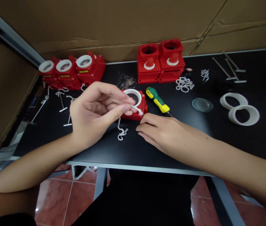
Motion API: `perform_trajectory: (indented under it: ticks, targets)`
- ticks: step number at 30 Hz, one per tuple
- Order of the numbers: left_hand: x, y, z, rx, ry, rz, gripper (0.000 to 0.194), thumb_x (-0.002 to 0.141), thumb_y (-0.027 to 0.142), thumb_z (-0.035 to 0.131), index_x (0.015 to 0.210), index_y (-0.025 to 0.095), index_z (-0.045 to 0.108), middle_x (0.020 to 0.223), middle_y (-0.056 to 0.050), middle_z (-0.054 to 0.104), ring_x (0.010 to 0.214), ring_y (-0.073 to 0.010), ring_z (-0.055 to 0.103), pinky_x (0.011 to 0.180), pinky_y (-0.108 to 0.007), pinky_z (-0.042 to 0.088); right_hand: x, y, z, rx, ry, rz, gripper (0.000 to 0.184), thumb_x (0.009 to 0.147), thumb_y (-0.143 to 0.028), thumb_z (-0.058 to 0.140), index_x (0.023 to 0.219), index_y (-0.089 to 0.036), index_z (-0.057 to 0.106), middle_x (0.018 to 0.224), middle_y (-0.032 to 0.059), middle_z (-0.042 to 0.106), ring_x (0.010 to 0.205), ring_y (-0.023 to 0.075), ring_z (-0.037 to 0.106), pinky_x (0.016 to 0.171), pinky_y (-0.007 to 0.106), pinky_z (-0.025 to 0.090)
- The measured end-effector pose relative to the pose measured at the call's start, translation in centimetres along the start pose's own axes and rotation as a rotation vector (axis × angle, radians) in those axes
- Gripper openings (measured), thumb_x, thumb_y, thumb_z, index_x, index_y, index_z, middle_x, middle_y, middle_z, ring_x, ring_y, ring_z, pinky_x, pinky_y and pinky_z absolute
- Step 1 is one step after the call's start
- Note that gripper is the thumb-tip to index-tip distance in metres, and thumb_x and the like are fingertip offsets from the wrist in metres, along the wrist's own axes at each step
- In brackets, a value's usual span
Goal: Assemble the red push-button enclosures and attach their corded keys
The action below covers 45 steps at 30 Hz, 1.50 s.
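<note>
1. The right hand (pixel 156 130), fingers curled, is beside the box's (pixel 135 117) near right corner; I cannot tell if it grips something.
2. The left hand (pixel 100 110) pinches a white cord (pixel 137 110) above the box. The cord seems light and limp; better to take it near its end.
3. The box, on the worktop (pixel 109 152), looks stiff; hold its sides.
4. Right of the box lies a screwdriver (pixel 158 101).

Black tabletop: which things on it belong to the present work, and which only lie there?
Seemingly in the work:
white fibre cord, pinched by the left hand
red plastic box with white ring, near the right hand

Lying aside for now, apparently:
green-and-yellow screwdriver
loose T-shaped metal rods
two loose white rings
pale scraps
</note>
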State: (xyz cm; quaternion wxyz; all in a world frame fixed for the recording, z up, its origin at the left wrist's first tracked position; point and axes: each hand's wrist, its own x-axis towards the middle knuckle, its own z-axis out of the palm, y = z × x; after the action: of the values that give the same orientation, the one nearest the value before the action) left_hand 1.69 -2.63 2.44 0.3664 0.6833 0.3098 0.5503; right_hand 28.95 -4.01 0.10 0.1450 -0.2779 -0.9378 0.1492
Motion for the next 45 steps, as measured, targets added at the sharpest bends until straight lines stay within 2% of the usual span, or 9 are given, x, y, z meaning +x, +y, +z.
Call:
perform_trajectory:
  ticks: [8, 14, 19, 22, 28, 32, 36, 41, 45]
  targets:
    - [-0.1, -0.2, 0.0, -0.004, -0.013, 0.034, 0.015, 0.111, 0.026, 0.105, 0.113, 0.024, 0.090, 0.113, -0.003, 0.099, 0.100, -0.0190, 0.099, 0.090, -0.022, 0.083, 0.1, 0.0, -0.9, -0.100, -0.023, 0.022, 0.022, 0.106, 0.002, 0.072, 0.105, -0.016, 0.086, 0.107, 0.0098, 0.082, 0.076, 0.0178, 0.072, 0.072, 0.033, 0.055]
    - [-0.2, 0.1, -0.3, -0.003, -0.011, -0.003, 0.017, 0.109, 0.027, 0.106, 0.111, 0.025, 0.090, 0.109, -0.001, 0.098, 0.091, -0.0198, 0.098, 0.087, -0.027, 0.084, 0.5, 0.6, -1.7, 0.155, -0.077, 0.124, 0.018, 0.098, -0.003, 0.078, 0.090, -0.019, 0.077, 0.088, -0.0004, 0.074, 0.062, 0.0104, 0.058, 0.064, 0.027, 0.046]
    - [0.0, -0.2, -0.3, 0.011, -0.020, 0.016, 0.023, 0.108, 0.031, 0.108, 0.113, 0.024, 0.087, 0.109, -0.003, 0.097, 0.099, -0.0220, 0.098, 0.090, -0.030, 0.085, 0.7, 0.8, -2.3, 0.292, -0.117, 0.159, 0.024, 0.086, 0.002, 0.080, 0.084, -0.020, 0.073, 0.083, -0.0044, 0.070, 0.062, 0.0083, 0.056, 0.063, 0.023, 0.046]
    - [0.1, -0.6, -0.4, 0.033, -0.044, 0.015, 0.028, 0.108, 0.039, 0.108, 0.114, 0.024, 0.086, 0.110, -0.005, 0.096, 0.102, -0.0241, 0.099, 0.088, -0.031, 0.084, 0.7, 0.8, -2.1, 0.306, -0.092, 0.125, 0.025, 0.084, 0.003, 0.078, 0.085, -0.021, 0.071, 0.082, -0.0055, 0.068, 0.061, 0.0079, 0.057, 0.062, 0.022, 0.046]
    - [-0.3, -0.2, -0.4, 0.033, -0.054, 0.025, 0.020, 0.109, 0.024, 0.106, 0.117, 0.027, 0.089, 0.113, -0.004, 0.097, 0.107, -0.0234, 0.099, 0.091, -0.030, 0.083, 0.6, 0.6, -2.7, 0.433, 0.003, 0.057, 0.026, 0.087, 0.003, 0.074, 0.095, -0.022, 0.072, 0.086, -0.0051, 0.070, 0.065, 0.0081, 0.061, 0.063, 0.022, 0.049]
    - [-0.5, 0.5, -0.1, -0.002, -0.037, -0.049, 0.019, 0.107, 0.020, 0.107, 0.113, 0.026, 0.090, 0.111, -0.002, 0.098, 0.104, -0.0236, 0.099, 0.093, -0.032, 0.084, 0.8, 0.3, -5.1, 0.595, 0.020, 0.168, 0.015, 0.096, -0.009, 0.076, 0.097, -0.024, 0.080, 0.088, -0.0024, 0.078, 0.069, 0.0112, 0.070, 0.070, 0.027, 0.057]
    - [-0.4, 0.8, 0.1, -0.052, -0.045, -0.145, 0.020, 0.104, 0.018, 0.108, 0.108, 0.027, 0.091, 0.109, 0.000, 0.098, 0.101, -0.0226, 0.100, 0.093, -0.029, 0.083, 0.9, -0.2, -7.0, 0.828, 0.151, 0.345, 0.008, 0.096, -0.027, 0.092, 0.092, -0.026, 0.086, 0.094, 0.0012, 0.085, 0.078, 0.0158, 0.074, 0.075, 0.033, 0.064]
    - [-0.2, 1.2, 0.2, -0.068, -0.111, -0.244, 0.024, 0.098, 0.017, 0.110, 0.107, 0.021, 0.088, 0.104, -0.003, 0.098, 0.097, -0.0241, 0.100, 0.093, -0.031, 0.084, 1.3, -0.5, -6.6, 1.035, 0.225, 0.417, 0.025, 0.087, -0.029, 0.113, 0.089, -0.028, 0.087, 0.093, 0.0005, 0.085, 0.082, 0.0175, 0.076, 0.080, 0.036, 0.067]
    - [-0.4, 1.3, 0.2, -0.042, -0.147, -0.282, 0.026, 0.098, 0.019, 0.109, 0.110, 0.021, 0.086, 0.109, -0.004, 0.098, 0.100, -0.0237, 0.099, 0.094, -0.032, 0.083, 1.7, -0.7, -5.5, 1.135, 0.232, 0.396, 0.027, 0.087, -0.026, 0.115, 0.089, -0.029, 0.089, 0.089, -0.0013, 0.083, 0.074, 0.0160, 0.074, 0.076, 0.036, 0.067]
